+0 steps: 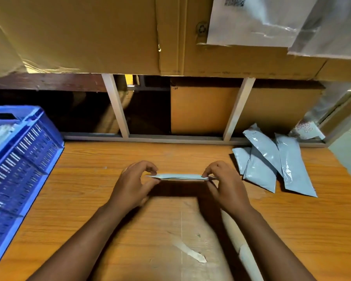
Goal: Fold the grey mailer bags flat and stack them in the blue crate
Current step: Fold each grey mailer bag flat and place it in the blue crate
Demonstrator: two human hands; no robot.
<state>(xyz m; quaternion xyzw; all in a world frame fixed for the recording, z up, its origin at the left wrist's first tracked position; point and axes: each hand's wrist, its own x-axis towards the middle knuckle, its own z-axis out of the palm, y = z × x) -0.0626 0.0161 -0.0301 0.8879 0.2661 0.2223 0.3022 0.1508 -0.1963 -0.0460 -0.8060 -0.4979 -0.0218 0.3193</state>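
Both hands (180, 185) pinch folded mailer bag (179, 177) ends, above table (89, 199).

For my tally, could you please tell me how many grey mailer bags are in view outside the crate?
4: one held bag between both hands above the table, and three in the pile at right; others may be hidden beneath.

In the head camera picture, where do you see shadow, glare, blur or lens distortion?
Head view: a dark shadow lies on the table under the folded mailer bag held between the left hand and right hand; glare streaks the plastic sheet at top right; the blue crate looks soft and bent at the left edge, from the wide lens; the shelf openings behind are nearly black.
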